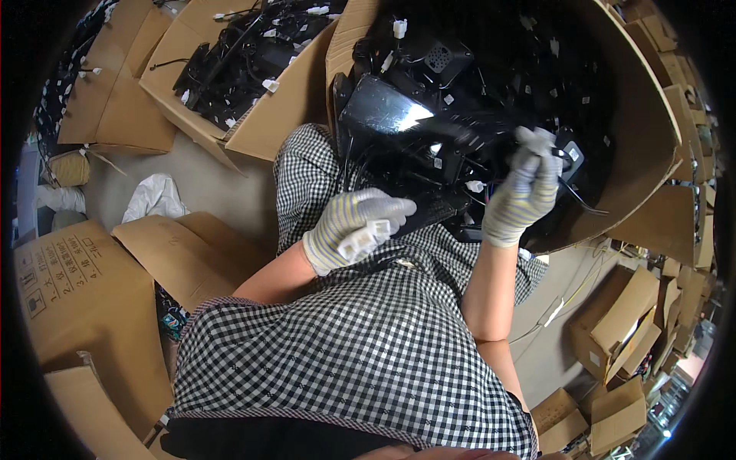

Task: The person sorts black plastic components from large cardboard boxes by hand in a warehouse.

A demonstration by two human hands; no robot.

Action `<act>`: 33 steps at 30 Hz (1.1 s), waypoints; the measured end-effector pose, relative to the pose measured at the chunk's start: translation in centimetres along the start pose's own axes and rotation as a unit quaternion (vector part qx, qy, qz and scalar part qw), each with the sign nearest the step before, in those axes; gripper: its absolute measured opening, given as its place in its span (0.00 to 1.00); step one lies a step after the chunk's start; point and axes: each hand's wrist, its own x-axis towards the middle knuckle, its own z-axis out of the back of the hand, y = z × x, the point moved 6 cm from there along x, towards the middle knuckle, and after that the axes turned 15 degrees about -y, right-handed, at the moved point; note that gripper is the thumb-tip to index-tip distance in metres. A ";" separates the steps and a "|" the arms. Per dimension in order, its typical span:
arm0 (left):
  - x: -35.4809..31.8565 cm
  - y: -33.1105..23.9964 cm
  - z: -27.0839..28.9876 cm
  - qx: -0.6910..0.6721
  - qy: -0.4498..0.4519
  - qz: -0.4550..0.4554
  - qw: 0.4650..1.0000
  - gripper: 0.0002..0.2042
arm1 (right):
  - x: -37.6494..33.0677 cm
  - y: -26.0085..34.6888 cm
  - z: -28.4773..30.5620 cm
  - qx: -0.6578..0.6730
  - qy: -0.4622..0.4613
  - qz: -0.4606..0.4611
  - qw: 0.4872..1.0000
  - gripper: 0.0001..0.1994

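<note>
Both my hands wear pale knit gloves with thin stripes and whitish fingertips. My left hand (356,230) is closed at the near edge of a large carton, thumb pointing right and fingers curled under; what it grips is hidden. Beside its thumb lies a dark flat part (429,213). Raised over the carton's contents, my right hand (525,188) has its fingers pinched together, and motion blurs dark strands to their left. In the large carton (640,100) lie many black plastic parts with cables and white plugs, among them a glossy black panel (383,106) and a perforated black housing (448,60).
Another open carton (284,115) of black parts and cables stands at the upper left. A closed-sided carton (92,322) sits at my left, near a white bag (156,198). More cartons (617,326) are stacked at right; a thin cable (563,307) lies on the floor.
</note>
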 end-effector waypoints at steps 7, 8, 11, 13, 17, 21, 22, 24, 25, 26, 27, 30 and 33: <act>4.4 -2.2 0.2 0.127 -0.078 -0.068 0.986 0.30 | -7.6 2.1 -3.2 -0.232 0.316 0.205 0.897 0.07; 4.7 -2.6 -0.4 0.143 -0.040 -0.104 0.983 0.29 | -7.6 2.3 -3.0 -0.236 0.347 0.131 0.898 0.08; 3.6 -2.4 -2.7 0.153 0.030 -0.181 0.971 0.27 | -9.7 2.1 -1.1 -0.242 0.414 0.107 0.871 0.12; 3.3 -1.9 -3.1 0.111 0.049 -0.155 0.981 0.29 | -10.6 2.0 0.2 -0.255 0.460 0.111 0.843 0.11; 3.3 -1.6 -4.6 0.109 0.168 -0.138 0.970 0.31 | -13.6 1.3 2.7 -0.259 0.548 0.178 0.775 0.10; 3.1 -0.5 -6.7 0.126 0.167 0.030 0.978 0.32 | -15.9 -0.8 2.2 -0.294 0.632 -0.013 0.717 0.11; 2.1 0.8 -6.8 -0.030 0.131 0.156 0.979 0.35 | -16.2 -0.5 2.1 -0.276 0.582 0.038 0.764 0.11; 1.4 1.8 -7.2 -0.055 0.163 0.177 0.969 0.36 | -16.6 -0.5 1.9 -0.258 0.559 0.067 0.785 0.12; 0.9 2.8 -7.5 -0.295 0.148 0.287 0.899 0.34 | -16.5 -0.3 1.9 -0.252 0.576 0.054 0.776 0.11; 0.4 3.5 -7.5 -0.512 0.121 0.375 0.763 0.33 | -16.3 0.0 1.8 -0.247 0.592 0.040 0.766 0.11; 1.2 2.4 -6.4 -0.313 0.130 0.293 0.894 0.33 | -16.7 -1.1 2.0 -0.310 0.684 -0.097 0.653 0.11; 2.7 -0.1 -4.9 -0.148 0.089 0.100 0.980 0.30 | -15.8 -0.8 2.4 -0.250 0.598 0.064 0.759 0.10; 2.4 -1.0 -4.9 -0.077 0.131 0.019 0.988 0.24 | -14.8 -0.9 3.0 -0.284 0.576 -0.005 0.766 0.10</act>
